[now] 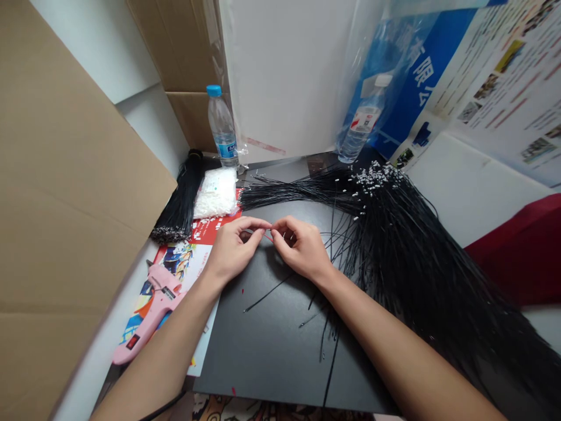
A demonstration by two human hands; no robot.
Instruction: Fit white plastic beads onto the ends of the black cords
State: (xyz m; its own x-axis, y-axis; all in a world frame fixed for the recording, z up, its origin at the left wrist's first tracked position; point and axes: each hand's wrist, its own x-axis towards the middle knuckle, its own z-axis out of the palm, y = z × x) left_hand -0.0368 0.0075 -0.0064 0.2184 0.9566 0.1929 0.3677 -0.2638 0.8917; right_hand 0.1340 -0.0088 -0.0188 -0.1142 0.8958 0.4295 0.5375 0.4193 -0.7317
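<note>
My left hand (pixel 234 245) and my right hand (pixel 300 245) meet above the dark table, fingertips almost touching. Both are closed in a pinch on something tiny; a thin red strand (pixel 269 237) shows between the thumbs. What the left fingertips grip is too small to name. A black wire (pixel 267 294) lies on the table below the right hand, one end pointing toward the left front. Right of my hands spreads a big pile of black wires (pixel 403 251), with small white connectors (pixel 379 177) at their far ends. Another black wire bundle (pixel 298 192) lies crosswise behind the hands.
A pink glue gun (pixel 151 310) rests on printed sheets (pixel 204 304) at left. Behind it are a bag of white pieces (pixel 216 193) and a tied black wire bundle (pixel 182 199). Two water bottles (pixel 223 128) (pixel 363 123) stand at the back. Cardboard (pixel 65 204) walls the left side.
</note>
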